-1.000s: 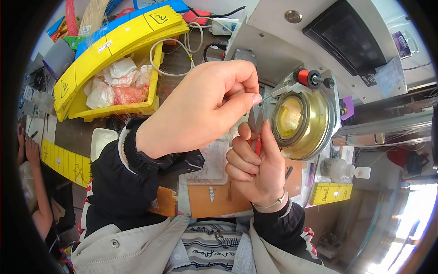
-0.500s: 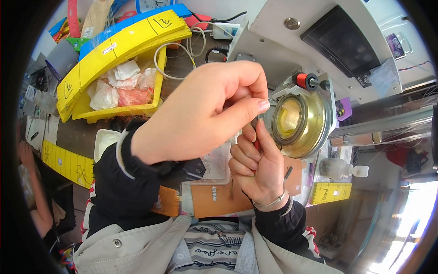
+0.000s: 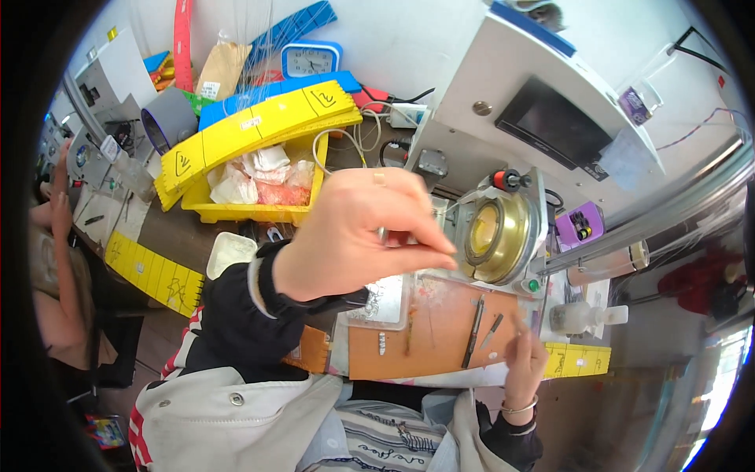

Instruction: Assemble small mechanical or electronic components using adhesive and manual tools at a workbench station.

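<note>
My left hand (image 3: pixel 358 236) is raised over the bench with thumb and forefinger pinched together. Whatever lies between those fingertips is too small to make out. Lower down, by the right edge of a brown work mat (image 3: pixel 436 350), is my right hand (image 3: pixel 525 366). One finger of it points up and motion smears the fingers. On the mat lie a slim black pen-like tool (image 3: pixel 473 330), a shorter grey tool (image 3: pixel 492 330) and a small silvery piece (image 3: pixel 382 343). A shallow clear tray (image 3: pixel 381 305) of small bits sits partly behind my left hand.
A machine with a brass-coloured wheel (image 3: pixel 517 236) and a red spool (image 3: pixel 506 181) stands ahead. Far left are a yellow bin (image 3: pixel 259 212) of wrapped bundles and a white dish (image 3: pixel 230 253). At right stands a clear bottle (image 3: pixel 578 317). A co-worker's arm (image 3: pixel 61 216) shows far left.
My hands have come apart. The right has dropped down and to the right, while the left stays raised in a pinch. The black tool now shows on the mat. The whole view has shifted.
</note>
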Tool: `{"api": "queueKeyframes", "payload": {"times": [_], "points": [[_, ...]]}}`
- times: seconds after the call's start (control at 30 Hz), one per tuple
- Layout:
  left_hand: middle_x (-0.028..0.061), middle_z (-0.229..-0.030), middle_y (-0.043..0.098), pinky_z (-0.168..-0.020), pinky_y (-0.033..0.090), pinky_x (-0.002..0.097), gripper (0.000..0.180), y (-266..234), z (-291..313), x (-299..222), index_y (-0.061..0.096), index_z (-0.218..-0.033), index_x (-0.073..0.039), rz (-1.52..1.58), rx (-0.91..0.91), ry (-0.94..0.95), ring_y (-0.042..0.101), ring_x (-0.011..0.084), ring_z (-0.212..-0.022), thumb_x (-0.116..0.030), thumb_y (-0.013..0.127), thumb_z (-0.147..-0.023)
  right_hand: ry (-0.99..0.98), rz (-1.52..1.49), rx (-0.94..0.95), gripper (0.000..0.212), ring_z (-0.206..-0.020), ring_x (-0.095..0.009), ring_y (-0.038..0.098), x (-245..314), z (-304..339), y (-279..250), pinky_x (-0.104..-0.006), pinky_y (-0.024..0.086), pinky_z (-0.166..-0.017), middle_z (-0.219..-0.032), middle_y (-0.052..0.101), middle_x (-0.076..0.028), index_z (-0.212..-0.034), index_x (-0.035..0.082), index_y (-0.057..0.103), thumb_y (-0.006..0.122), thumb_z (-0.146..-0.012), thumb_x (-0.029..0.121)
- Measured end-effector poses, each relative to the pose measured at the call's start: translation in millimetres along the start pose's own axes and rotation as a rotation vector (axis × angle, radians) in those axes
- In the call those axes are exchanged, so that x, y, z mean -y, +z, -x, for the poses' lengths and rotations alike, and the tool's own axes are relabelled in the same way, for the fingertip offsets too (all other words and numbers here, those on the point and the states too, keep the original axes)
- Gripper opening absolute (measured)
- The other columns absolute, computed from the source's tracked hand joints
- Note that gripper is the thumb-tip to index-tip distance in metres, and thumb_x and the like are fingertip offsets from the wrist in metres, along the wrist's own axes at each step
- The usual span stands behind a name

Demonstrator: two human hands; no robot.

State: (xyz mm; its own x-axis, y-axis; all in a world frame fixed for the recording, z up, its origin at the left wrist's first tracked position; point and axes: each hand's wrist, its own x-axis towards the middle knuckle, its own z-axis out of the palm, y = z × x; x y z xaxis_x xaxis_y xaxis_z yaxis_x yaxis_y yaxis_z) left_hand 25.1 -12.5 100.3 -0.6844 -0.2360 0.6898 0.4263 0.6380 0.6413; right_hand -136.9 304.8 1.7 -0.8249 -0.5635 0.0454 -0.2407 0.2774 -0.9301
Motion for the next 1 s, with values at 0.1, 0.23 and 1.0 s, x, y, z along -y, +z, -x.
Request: {"api": "queueKeyframes", "payload": {"times": [0.1,0.23,1.0], "points": [[0.0087,-0.08,0.069,-0.061,0.048,0.0264,0.017,-19.5,27.8,-6.4,0.078,-0.096,-0.004,-0.108,-0.182,-0.176,0.064,0.0164,-0.066,0.002,0.078,-0.08,-0.042,0.208,-0.232,0.029,-0.061,-0.007,0.048,-32.5,-5.8,-24.4,-0.0249,0.039,-0.055,-0.067,0.056,-0.001,-0.124,-0.001,0.069,0.054,-0.104,0.013],[0.0137,-0.09,0.074,-0.072,0.054,0.0279,0.021,-64.6,60.7,20.8,0.076,-0.105,-0.003,-0.604,-0.217,-0.25,0.071,0.0211,-0.077,0.005,0.07,-0.087,-0.509,1.008,-0.306,0.035,-0.095,-0.033,0.064,-42.1,-8.7,-40.1,-0.0388,0.05,-0.083,-0.105,0.066,-0.018,-0.13,0.002,0.065,0.06,-0.096,0.008],[0.0034,-0.085,0.066,-0.05,0.037,0.021,0.035,58.3,68.3,63.1,0.056,-0.118,-0.005,0.96,-0.232,-1.264,0.051,0.0073,-0.062,-0.037,0.041,-0.11,0.214,-0.867,0.099,0.027,-0.072,-0.005,0.05,82.5,-74.6,176.6,-0.0204,0.043,-0.058,-0.095,0.058,-0.003,-0.117,0.001,0.053,0.056,-0.105,0.026]]}}
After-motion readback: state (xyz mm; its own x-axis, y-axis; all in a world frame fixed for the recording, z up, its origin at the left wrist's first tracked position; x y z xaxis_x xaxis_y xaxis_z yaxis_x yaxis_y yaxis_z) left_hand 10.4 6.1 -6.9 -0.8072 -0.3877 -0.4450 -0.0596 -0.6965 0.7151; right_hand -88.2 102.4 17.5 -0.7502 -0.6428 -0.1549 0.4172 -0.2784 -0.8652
